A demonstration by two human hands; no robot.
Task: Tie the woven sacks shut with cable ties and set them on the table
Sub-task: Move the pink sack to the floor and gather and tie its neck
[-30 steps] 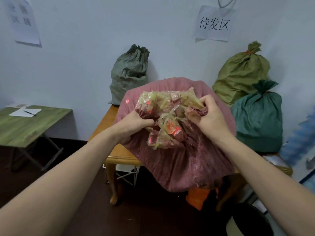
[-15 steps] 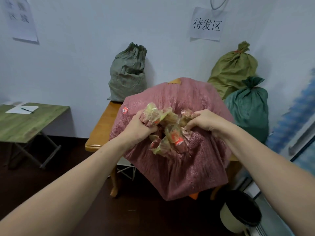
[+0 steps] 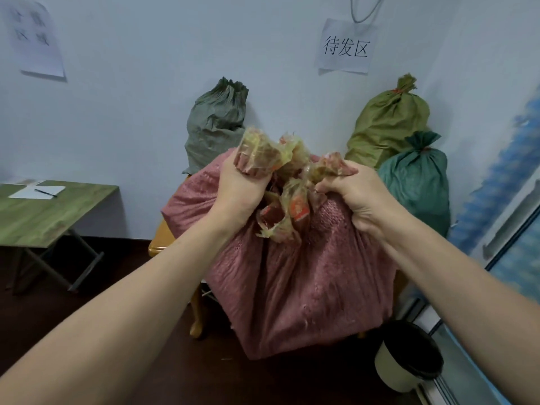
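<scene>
A big red woven sack (image 3: 298, 276) hangs in front of me, its bunched mouth showing yellowish plastic lining (image 3: 280, 159). My left hand (image 3: 236, 185) grips the left side of the mouth, fingers curled round the gathered fabric. My right hand (image 3: 353, 194) grips the right side in the same way. The sack's far side lies over the wooden table (image 3: 159, 241), and its near end hangs down before the table's front edge. No cable tie shows on the red sack.
On the table against the wall stand a grey-green sack (image 3: 216, 124), an olive sack (image 3: 388, 121) and a teal sack (image 3: 418, 182). A green folding table (image 3: 43, 217) with paper and pen is at left. A bin (image 3: 409, 358) stands on the floor at lower right.
Both hands have pulled the sack's mouth up and towards me, so the sack now stands taller in view and hides more of the table. The grips stay the same.
</scene>
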